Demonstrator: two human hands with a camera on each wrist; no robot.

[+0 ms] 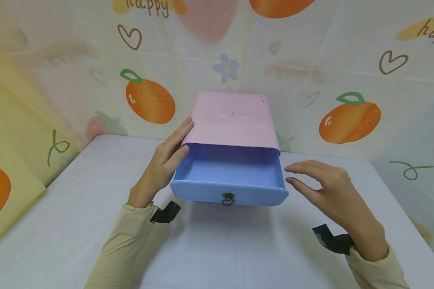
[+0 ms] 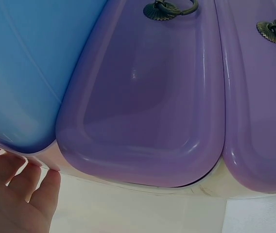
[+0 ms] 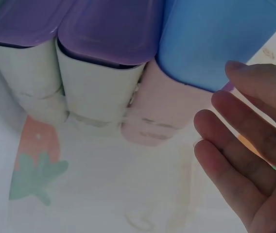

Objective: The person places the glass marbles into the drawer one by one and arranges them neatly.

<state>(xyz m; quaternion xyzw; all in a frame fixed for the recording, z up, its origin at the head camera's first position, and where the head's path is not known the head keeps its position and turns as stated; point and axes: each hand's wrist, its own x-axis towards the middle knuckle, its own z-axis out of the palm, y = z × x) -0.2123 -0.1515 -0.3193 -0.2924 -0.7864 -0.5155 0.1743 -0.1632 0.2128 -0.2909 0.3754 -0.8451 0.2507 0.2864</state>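
Note:
A drawer unit with a pink top casing (image 1: 231, 120) stands at the middle back of the table. Its blue top drawer (image 1: 199, 192) is pulled well out, and nothing lies inside it. A small dark metal ring pull (image 1: 228, 199) hangs on the drawer front. My left hand (image 1: 155, 166) rests along the casing's left side, fingers stretched out and thumb near the front edge. To the right of the drawer, my right hand (image 1: 329, 188) is held apart from it, fingers loosely bent with nothing in them. Below, two purple drawers (image 2: 143, 97) are pushed in, as the left wrist view shows.
The lower drawers sit in off-white casings (image 3: 99, 92). A white cloth (image 1: 220, 249) covers the table. Close behind the unit hangs a fruit-print curtain (image 1: 293, 88), which also runs along the left side. A black strap (image 1: 334, 239) is on the right wrist.

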